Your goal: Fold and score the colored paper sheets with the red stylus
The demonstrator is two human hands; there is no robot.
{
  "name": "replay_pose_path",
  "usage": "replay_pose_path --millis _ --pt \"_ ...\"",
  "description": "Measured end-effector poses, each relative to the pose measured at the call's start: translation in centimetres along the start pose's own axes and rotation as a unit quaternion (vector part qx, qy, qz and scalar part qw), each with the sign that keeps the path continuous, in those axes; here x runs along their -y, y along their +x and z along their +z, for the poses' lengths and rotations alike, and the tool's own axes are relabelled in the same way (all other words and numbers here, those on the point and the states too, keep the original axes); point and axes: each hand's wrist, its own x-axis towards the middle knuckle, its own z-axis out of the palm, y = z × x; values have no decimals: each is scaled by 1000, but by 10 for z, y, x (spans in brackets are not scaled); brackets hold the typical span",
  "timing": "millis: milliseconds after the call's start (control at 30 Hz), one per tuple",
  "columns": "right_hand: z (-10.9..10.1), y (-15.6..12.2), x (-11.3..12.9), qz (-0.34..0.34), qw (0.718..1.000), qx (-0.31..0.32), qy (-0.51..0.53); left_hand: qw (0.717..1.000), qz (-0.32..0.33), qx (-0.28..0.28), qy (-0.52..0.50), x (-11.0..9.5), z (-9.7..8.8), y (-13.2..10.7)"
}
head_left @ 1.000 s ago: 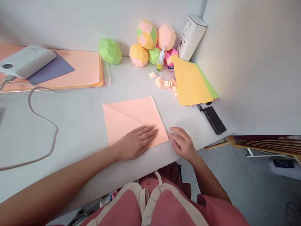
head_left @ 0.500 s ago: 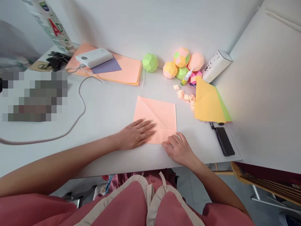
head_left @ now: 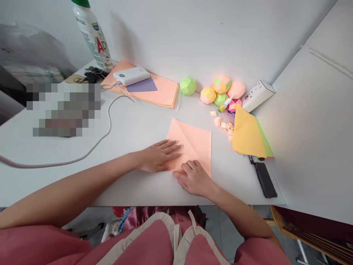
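A peach square sheet of paper (head_left: pixel 197 141) with a diagonal crease lies on the white table (head_left: pixel 132 129) in front of me. My left hand (head_left: pixel 158 156) rests flat on its left part, fingers stretched out. My right hand (head_left: pixel 193 177) lies on the sheet's near edge with its fingers curled down onto the paper; whether they pinch it I cannot make out.
Right of the sheet lie small folded peach pieces (head_left: pixel 224 124), yellow and green sheets (head_left: pixel 249 136) and a black phone (head_left: pixel 265 179). At the back: paper balls (head_left: pixel 220 90), a glue bottle (head_left: pixel 225 103), a paper stack (head_left: pixel 154 90) with a power bank (head_left: pixel 131 76), a bottle (head_left: pixel 92 35).
The view has swung left and back. My right hand has moved left along the sheet's near edge, closer to my left hand, which has stayed flat on the paper.
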Motion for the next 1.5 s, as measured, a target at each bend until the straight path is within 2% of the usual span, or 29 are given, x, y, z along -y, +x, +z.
replay_pose_path --millis 167,300,600,767,867,933,1033,1100,1200,1267,1333,1500 --pt "-5 -8 -3 9 1000 22 -6 999 -7 29 -15 7 -11 -2" --pt "-10 -24 -6 31 999 27 -18 999 -2 36 -27 9 -13 -2" --pt "-33 -78 -11 96 993 63 -41 999 21 37 -4 15 -7 -4" --pt "-42 -118 -24 123 984 91 -91 999 24 33 3 15 -7 -5" --pt "-46 -140 -37 132 982 81 -103 999 22 42 5 14 -7 -5" --pt "-47 -145 -42 144 984 51 -90 999 15 37 10 11 -4 -4" --pt "-42 -127 -39 134 990 -35 -37 1000 -5 -15 22 2 5 2" --pt "-33 -102 -31 86 992 -87 1 998 -16 -61 22 -5 12 6" --pt "-14 -58 -18 11 996 -87 1 995 -15 -102 6 -10 18 9" --pt "-3 -35 -14 -21 996 -80 -21 995 -2 -98 -5 -8 17 8" --pt "4 -21 -13 -26 997 -60 -31 997 11 -72 -11 -5 13 6" --pt "6 -9 -19 -33 999 8 -31 1000 6 -6 -20 1 2 3"
